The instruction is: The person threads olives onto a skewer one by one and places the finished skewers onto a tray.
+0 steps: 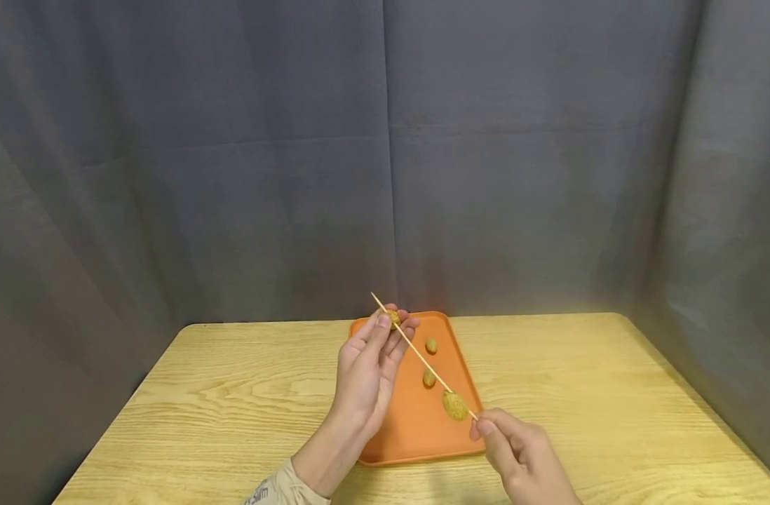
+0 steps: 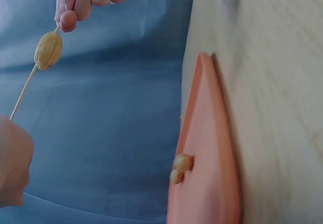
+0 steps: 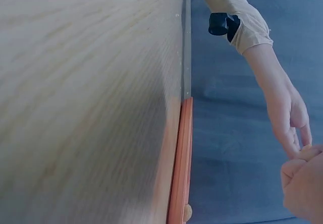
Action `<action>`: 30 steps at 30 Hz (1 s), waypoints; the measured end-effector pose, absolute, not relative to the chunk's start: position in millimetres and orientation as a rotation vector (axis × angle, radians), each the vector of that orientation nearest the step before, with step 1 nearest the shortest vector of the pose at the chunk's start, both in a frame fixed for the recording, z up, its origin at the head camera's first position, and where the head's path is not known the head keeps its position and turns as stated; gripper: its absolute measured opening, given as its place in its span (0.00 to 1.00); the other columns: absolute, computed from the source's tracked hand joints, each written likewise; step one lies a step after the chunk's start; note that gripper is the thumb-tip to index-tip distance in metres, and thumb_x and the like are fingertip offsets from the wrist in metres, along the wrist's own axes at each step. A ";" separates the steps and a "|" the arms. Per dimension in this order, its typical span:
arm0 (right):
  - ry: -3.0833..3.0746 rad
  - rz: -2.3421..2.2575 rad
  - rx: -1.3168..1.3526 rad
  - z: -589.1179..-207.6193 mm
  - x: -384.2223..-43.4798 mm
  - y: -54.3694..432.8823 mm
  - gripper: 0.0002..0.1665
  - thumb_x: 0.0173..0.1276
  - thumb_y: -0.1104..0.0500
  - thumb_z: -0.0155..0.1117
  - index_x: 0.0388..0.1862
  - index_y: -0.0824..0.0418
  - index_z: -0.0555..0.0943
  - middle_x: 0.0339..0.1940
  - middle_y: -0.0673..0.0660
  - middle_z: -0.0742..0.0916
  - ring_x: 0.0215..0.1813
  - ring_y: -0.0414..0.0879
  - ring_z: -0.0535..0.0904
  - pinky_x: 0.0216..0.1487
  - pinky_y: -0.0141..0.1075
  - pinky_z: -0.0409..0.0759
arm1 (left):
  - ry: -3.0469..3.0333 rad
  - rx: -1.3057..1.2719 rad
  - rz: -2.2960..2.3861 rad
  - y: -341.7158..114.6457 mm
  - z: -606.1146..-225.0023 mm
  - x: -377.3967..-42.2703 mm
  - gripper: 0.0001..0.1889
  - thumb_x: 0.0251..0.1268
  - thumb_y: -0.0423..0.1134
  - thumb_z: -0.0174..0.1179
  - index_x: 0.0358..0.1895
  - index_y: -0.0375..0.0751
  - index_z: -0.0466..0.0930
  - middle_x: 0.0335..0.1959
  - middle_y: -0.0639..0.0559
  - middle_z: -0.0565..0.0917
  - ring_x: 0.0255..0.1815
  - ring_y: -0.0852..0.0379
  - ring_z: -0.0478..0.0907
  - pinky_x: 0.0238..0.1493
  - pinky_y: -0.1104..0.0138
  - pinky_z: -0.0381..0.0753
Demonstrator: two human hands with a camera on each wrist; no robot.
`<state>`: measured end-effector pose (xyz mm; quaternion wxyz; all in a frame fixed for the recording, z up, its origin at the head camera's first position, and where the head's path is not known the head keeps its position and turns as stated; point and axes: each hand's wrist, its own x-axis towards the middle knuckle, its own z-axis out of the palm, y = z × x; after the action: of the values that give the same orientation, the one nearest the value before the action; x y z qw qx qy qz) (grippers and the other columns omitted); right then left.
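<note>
My left hand (image 1: 363, 368) pinches a small tan, rough-skinned oval ball (image 1: 394, 319) between thumb and fingers, above the far end of the orange tray (image 1: 400, 438). A thin wooden skewer (image 1: 423, 360) slants across at that ball, its pointed tip showing past the thumb. With thumb and fingers, my right hand (image 1: 525, 454) grips the skewer's near end. Just ahead of those fingertips, a larger wrinkled tan ball (image 1: 454, 405) is threaded on the skewer; the left wrist view shows this threaded ball (image 2: 49, 50) close up. The left fingers partly hide the ball they hold.
Two more tan balls, one farther back (image 1: 431, 346) and one nearer (image 1: 429, 379), lie on the tray. It rests on a light wood table (image 1: 252, 393) with its low rim raised all round. Grey curtains (image 1: 284, 175) enclose the back and sides.
</note>
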<state>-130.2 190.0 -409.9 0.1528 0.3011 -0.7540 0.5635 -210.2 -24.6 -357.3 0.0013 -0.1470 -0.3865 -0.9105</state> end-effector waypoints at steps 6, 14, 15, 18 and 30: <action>-2.217 1.640 0.823 -410.8 -130.0 185.3 0.14 0.79 0.70 0.45 0.37 0.61 0.77 0.09 0.55 0.63 0.10 0.37 0.53 0.08 0.23 0.56 | -1.287 -0.519 -2.779 -25.2 -354.1 -205.0 0.22 0.76 0.43 0.56 0.61 0.29 0.69 0.57 0.42 0.79 0.65 0.45 0.79 0.68 0.61 0.74; -2.202 1.635 0.815 -413.3 -129.4 181.1 0.14 0.79 0.70 0.45 0.37 0.61 0.77 0.08 0.55 0.64 0.09 0.40 0.53 0.07 0.23 0.57 | -1.414 -0.571 -2.701 -16.9 -357.8 -199.6 0.21 0.76 0.44 0.56 0.59 0.28 0.73 0.55 0.41 0.81 0.62 0.46 0.82 0.66 0.61 0.77; -2.193 1.627 0.819 -413.6 -129.9 180.4 0.14 0.79 0.71 0.45 0.37 0.61 0.77 0.08 0.55 0.64 0.09 0.40 0.54 0.07 0.23 0.57 | -1.431 -0.570 -2.691 -15.6 -358.5 -199.2 0.21 0.76 0.45 0.56 0.59 0.29 0.73 0.56 0.41 0.81 0.61 0.47 0.82 0.66 0.61 0.77; -2.194 1.611 0.804 -412.8 -130.8 177.9 0.14 0.79 0.71 0.46 0.37 0.61 0.78 0.09 0.55 0.65 0.11 0.32 0.54 0.08 0.23 0.59 | -1.458 -0.557 -2.679 -12.3 -360.9 -198.1 0.21 0.76 0.46 0.55 0.57 0.28 0.74 0.57 0.41 0.81 0.61 0.47 0.82 0.67 0.62 0.76; -2.205 1.688 0.771 -408.7 -134.9 172.3 0.13 0.80 0.68 0.46 0.38 0.60 0.78 0.11 0.57 0.68 0.15 0.30 0.59 0.11 0.28 0.63 | -1.457 -0.458 -2.718 2.6 -366.7 -189.9 0.20 0.74 0.44 0.58 0.54 0.28 0.78 0.56 0.40 0.82 0.61 0.45 0.82 0.65 0.62 0.78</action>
<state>-134.9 172.3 -408.7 0.1292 0.2651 -0.7587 0.5809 -189.9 2.6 -366.7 0.0120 -0.1468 -0.4673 -0.8718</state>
